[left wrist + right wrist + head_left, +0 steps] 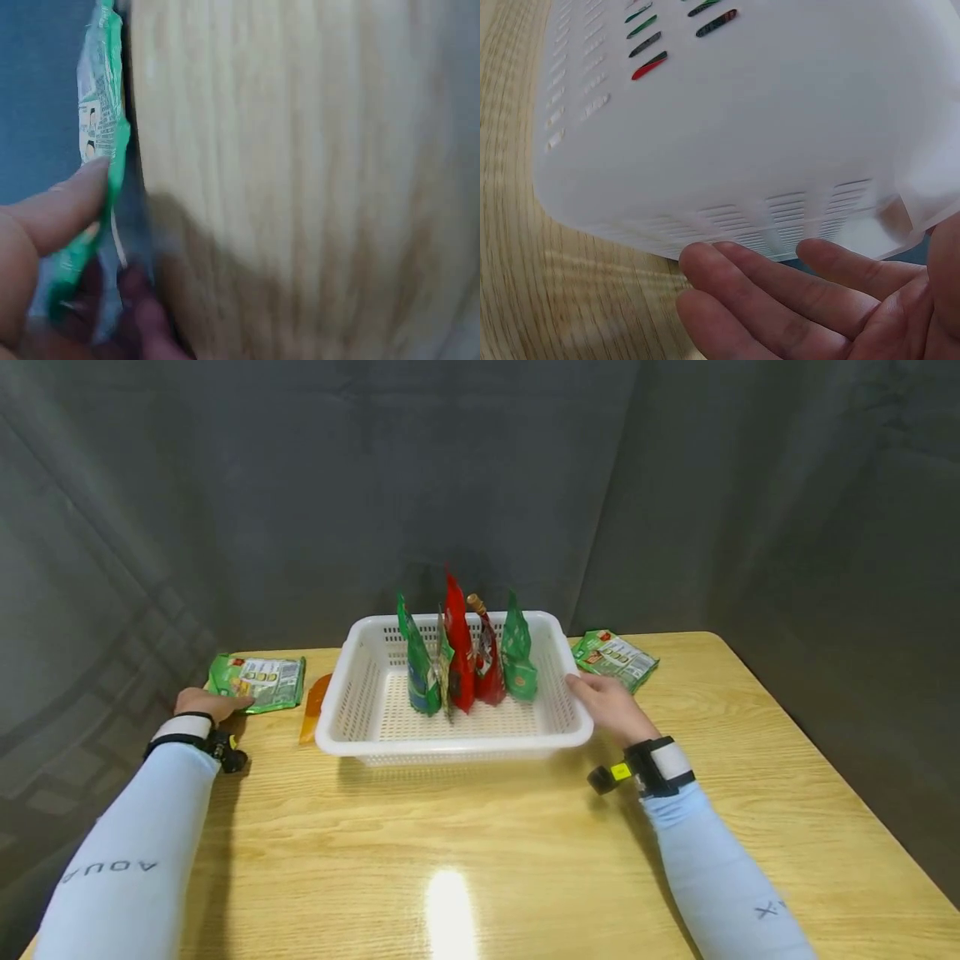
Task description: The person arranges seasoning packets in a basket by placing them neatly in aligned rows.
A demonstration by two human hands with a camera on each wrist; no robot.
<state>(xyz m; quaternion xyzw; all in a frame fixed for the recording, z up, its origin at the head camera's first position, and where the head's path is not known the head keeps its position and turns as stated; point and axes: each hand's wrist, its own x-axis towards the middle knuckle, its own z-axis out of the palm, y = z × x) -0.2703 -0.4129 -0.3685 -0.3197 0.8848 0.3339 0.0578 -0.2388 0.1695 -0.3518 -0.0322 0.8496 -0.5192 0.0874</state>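
Note:
At the left end of the table, my left hand (202,703) pinches a flat green snack packet (273,681). In the left wrist view the thumb lies on the packet's printed face, with fingers beneath its edge. My right hand (617,708) grips the right rim of a white plastic basket (450,748). The right wrist view shows the fingers (780,300) along the basket's outer wall and the thumb by the rim. Inside the basket stand a green bag (422,672), a thin packet (445,664), a red bag (460,647), a dark red pouch (490,668) and another green bag (519,652).
Behind my right hand lies another green packet (618,658). An orange item (313,706) sits against the basket's left side, partly hidden. A dark curtain (480,485) hangs behind the wooden table (375,843), whose right edge slants toward the lower right.

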